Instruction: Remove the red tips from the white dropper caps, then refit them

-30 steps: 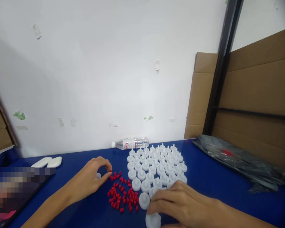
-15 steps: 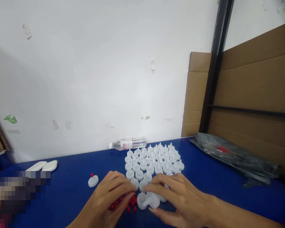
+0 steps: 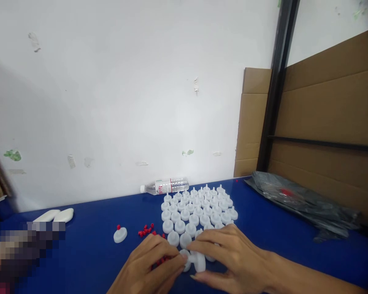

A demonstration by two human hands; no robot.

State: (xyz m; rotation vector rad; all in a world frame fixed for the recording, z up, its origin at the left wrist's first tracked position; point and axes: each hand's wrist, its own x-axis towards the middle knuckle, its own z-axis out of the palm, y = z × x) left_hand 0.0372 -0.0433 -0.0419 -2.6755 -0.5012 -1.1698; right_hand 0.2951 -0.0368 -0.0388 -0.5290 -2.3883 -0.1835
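A white nozzle cap lies tipped on its side, its spout pointing left, between the thumb and fingers of my right hand. My left hand has its fingertips pinched together at the spout's end; whatever they pinch is hidden. Another white cap sits just behind the left fingertips, partly covered. Small red tips lie scattered beside and under my left hand. Beyond both hands, many white nozzle caps stand upright in a close group, spouts up.
One white cap with a red tip stands apart to the left on the blue table. A clear plastic bottle lies along the wall. Grey plastic bag at right, near cardboard. White rounded objects lie far left.
My left hand has moved right and down, uncovering more red tips, and its fingers now meet the spout. The cap in my right hand has turned so its spout points left.
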